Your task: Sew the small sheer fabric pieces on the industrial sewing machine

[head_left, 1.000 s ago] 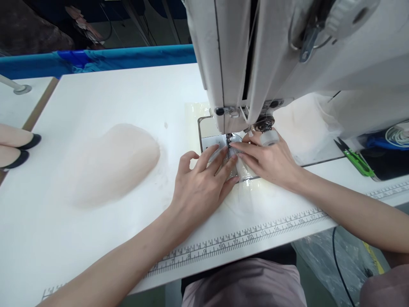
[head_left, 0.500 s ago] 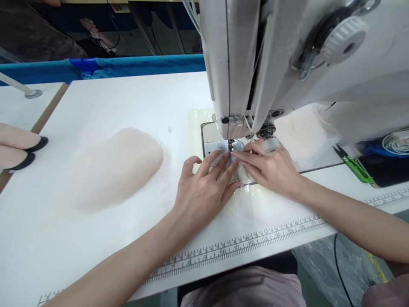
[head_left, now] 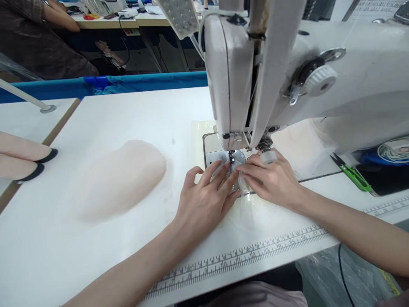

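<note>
A white sewing machine [head_left: 220, 81] stands before me, its presser foot [head_left: 231, 157] over the metal needle plate [head_left: 212, 145]. My left hand [head_left: 204, 194] lies with fingers spread at the left and front of the foot, pressing on the plate area. Just right of the foot, my right hand [head_left: 271, 177] has thumb and fingers pinched on a thin sheer fabric [head_left: 245, 192]. That fabric trails toward the front edge, and its outline is hard to make out. Part of the plate is hidden under my fingers.
A sheer beige piece [head_left: 134, 179] lies left on the white table [head_left: 105, 115]. Green thread snips [head_left: 356, 177] and a dark flat object [head_left: 386, 177] are at right. Two pale forms with black ends [head_left: 25, 155] enter from the left. A ruler strip [head_left: 236, 262] borders the front. Another person [head_left: 28, 42] is behind.
The view has tilted upward, showing more of the machine and the far table. My right fingertips have shifted slightly right, away from the presser foot. My left hand stays nearly in place.
</note>
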